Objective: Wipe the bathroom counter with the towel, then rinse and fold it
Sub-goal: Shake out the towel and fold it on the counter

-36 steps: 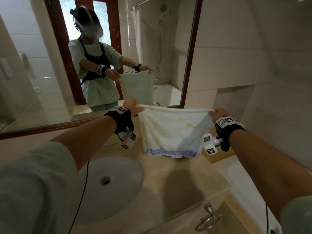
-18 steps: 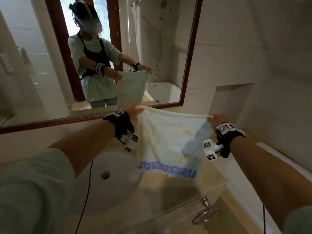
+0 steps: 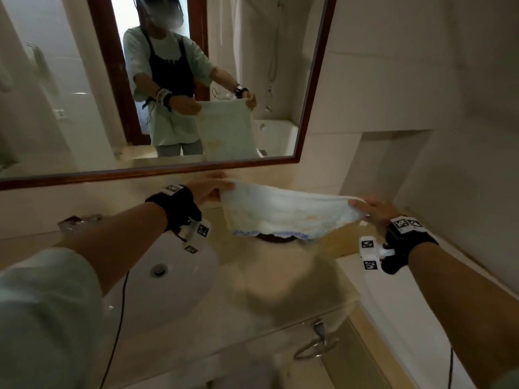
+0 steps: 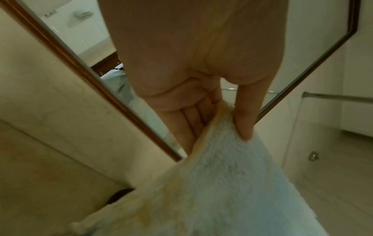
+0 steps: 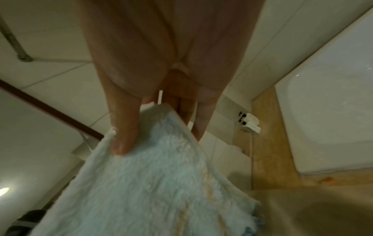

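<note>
A pale blue towel (image 3: 286,214) with yellowish stains and a blue patterned hem hangs spread between my two hands, low over the back of the beige counter (image 3: 280,287). My left hand (image 3: 210,189) pinches its left top corner, thumb over fingers, as the left wrist view shows on the towel (image 4: 232,183). At the right top corner my right hand (image 3: 370,206) pinches the towel (image 5: 157,167) the same way. The hem sags close to a dark round object (image 3: 275,237) on the counter.
A white oval sink (image 3: 157,279) is sunk into the counter at left, with a faucet (image 3: 75,220) behind it. A wood-framed mirror (image 3: 168,80) covers the wall ahead. A towel ring (image 3: 314,349) hangs on the cabinet front. The white bathtub (image 5: 333,111) lies to the right.
Both hands have moved forward and down toward the wall, bringing the towel from hanging upright to sagging low and flatter over the back of the counter.
</note>
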Demonstrator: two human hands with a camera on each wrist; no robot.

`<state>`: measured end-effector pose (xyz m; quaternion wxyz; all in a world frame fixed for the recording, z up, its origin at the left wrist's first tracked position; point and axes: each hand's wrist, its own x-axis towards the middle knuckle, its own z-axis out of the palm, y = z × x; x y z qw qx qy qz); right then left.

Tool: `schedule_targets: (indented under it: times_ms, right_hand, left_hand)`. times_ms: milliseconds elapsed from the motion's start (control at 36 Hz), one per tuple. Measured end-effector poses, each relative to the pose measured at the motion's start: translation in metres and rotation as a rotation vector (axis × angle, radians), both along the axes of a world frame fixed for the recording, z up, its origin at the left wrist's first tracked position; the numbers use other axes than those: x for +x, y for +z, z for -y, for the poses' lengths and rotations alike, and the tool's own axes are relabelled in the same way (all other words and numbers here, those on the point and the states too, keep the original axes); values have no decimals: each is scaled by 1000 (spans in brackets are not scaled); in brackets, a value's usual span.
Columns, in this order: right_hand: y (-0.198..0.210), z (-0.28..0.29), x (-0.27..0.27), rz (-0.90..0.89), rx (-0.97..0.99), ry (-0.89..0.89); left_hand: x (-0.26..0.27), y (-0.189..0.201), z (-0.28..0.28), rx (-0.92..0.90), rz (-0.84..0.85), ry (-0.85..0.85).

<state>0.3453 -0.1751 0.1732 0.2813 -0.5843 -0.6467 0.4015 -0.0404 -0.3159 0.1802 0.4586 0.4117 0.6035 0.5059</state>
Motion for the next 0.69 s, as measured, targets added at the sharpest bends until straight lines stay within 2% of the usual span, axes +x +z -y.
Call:
schedule_targets:
  times_ms: [83, 139, 222, 250, 333, 389, 472, 583, 639, 694]
  right_hand:
    - [-26, 17, 14, -87, -137, 31]
    - [-56, 18, 27, -56, -209, 28]
    - [-125, -1, 56, -4, -382, 80]
    - [-134, 3, 59, 11, -431, 92]
    - [-125, 44, 48, 46, -527, 114]
    - [-117, 64, 45, 105, -593, 181]
    - [-117, 76, 48, 180, -657, 263]
    - [-117, 80, 47, 133, -680, 238]
    - [-118, 77, 45, 112, -679, 234]
    - [-123, 69, 43, 126, -654, 253]
  left_hand:
    - [0, -30, 10, -151, -6, -79]
    - [1, -51, 16, -243, 5, -113]
    - [4, -80, 25, -390, 9, -216]
    - [4, -88, 28, -449, -2, -235]
    - [8, -103, 36, -571, -21, -237]
    - [11, -108, 41, -657, -27, -297]
    - [12, -112, 43, -768, -27, -426]
    - [13, -114, 42, -810, -65, -547]
    - [16, -118, 40, -805, -101, -531]
    - [14, -130, 32, -783, -61, -425]
